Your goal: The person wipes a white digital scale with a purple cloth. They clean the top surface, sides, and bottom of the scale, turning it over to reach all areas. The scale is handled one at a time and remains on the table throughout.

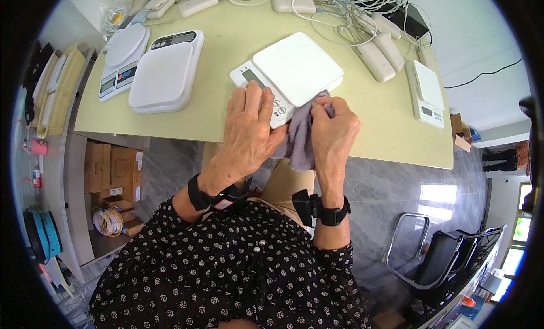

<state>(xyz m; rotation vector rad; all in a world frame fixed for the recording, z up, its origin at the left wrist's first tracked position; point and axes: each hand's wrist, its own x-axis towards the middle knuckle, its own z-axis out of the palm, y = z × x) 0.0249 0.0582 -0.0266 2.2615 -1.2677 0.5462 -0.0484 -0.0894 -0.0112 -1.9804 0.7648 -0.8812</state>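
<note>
1 gry cloth in R hand @ scale

Apparent office-type workroom: 4 white digital scales are sitting on a pale yellow counter; white corded devices are lying along its far side; cardboard boxes are standing below, left; black metal-framed chairs are standing on grey flooring.

**Soft grey-purple cloth at a flat white square-topped scale**

The bare right hand pinches the cloth at the scale's near right edge; the bare left hand lies over its control panel. On the pale yellow-green table, a white scale with a rounded-square top and a white round-topped scale sit left, a small white scale right.
</note>
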